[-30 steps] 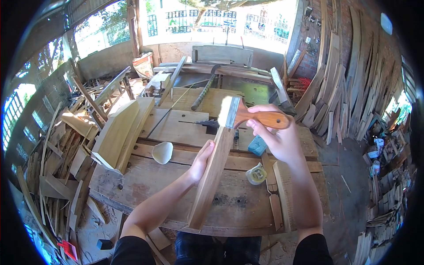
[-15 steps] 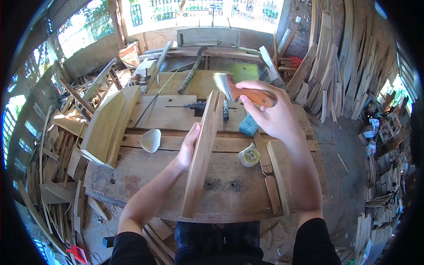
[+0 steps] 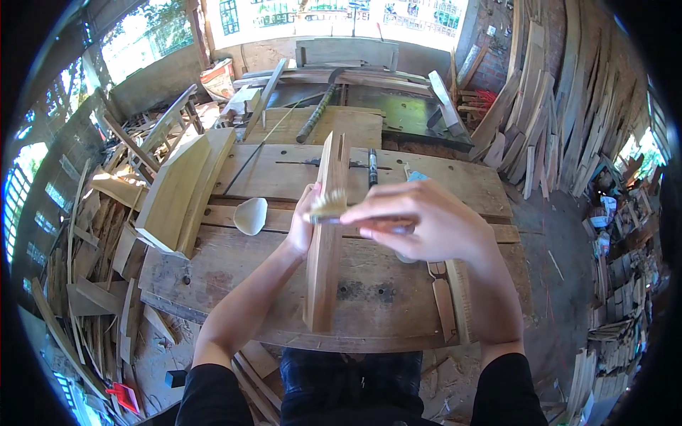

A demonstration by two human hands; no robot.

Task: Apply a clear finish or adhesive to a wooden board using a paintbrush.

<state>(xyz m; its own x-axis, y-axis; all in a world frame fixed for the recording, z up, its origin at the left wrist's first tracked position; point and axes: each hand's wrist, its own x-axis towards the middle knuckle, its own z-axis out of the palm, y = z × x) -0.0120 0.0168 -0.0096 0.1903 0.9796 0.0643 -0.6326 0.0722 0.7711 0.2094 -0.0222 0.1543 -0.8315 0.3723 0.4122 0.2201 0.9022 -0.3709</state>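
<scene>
My left hand (image 3: 304, 224) grips a long wooden bar (image 3: 321, 284) with a slot at its top, standing at a slant over the workbench (image 3: 234, 277). My right hand (image 3: 426, 216) is closed on a wide brush with pale bristles (image 3: 327, 202), which lie over or against the middle of the bar and are slightly blurred. A white shallow shell-like piece (image 3: 250, 216) sits left of the bar. A dark marker-like tube (image 3: 372, 167) lies behind it. A blue object (image 3: 417, 175) and a small container are mostly hidden behind my right hand.
Shaped boards (image 3: 177, 199) rest on the bench's left. A long rod (image 3: 316, 113) lies at the back. Wood scraps (image 3: 106, 305) are piled left, long planks (image 3: 533, 121) lean on the right wall, and more offcuts (image 3: 611, 298) are stacked right. A red dustpan (image 3: 126, 397) lies on the floor.
The brush has come down and turned from above the bar's top to its middle, with my right hand now more palm-down. The bar's top has swung slightly left and toward upright.
</scene>
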